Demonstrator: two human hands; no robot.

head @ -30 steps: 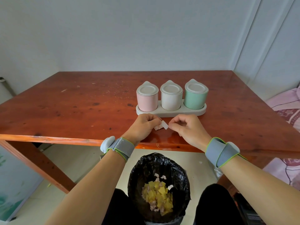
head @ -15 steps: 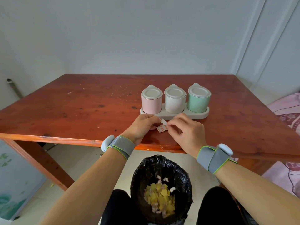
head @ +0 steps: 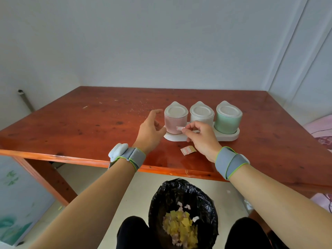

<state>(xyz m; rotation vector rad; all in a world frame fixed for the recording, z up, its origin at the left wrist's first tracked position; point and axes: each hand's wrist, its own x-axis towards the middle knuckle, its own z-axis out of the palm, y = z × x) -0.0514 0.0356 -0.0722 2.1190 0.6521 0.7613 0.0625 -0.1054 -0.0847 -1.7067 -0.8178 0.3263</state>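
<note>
Three lidded jars stand in a white holder (head: pixel 231 136) on the wooden table (head: pixel 89 126): a pink jar (head: pixel 175 121), a white jar (head: pixel 202 114) and a green jar (head: pixel 228 117). My right hand (head: pixel 201 137) pinches a small white label with a red border (head: pixel 180 128) against the front of the pink jar. My left hand (head: pixel 150 130) hovers just left of the pink jar, fingers relaxed and holding nothing. A small sheet with two more labels (head: pixel 187 150) lies on the table in front of the holder.
Below the table's near edge a bin lined with a black bag (head: pixel 181 203) holds yellow and pale paper scraps. A pink patterned cloth (head: pixel 321 133) lies at the right. Grey walls stand behind the table.
My right hand peeled a label off the sheet and carried it up to the pink jar. My left hand let go of the sheet, now on the table, and moved beside the jar.
</note>
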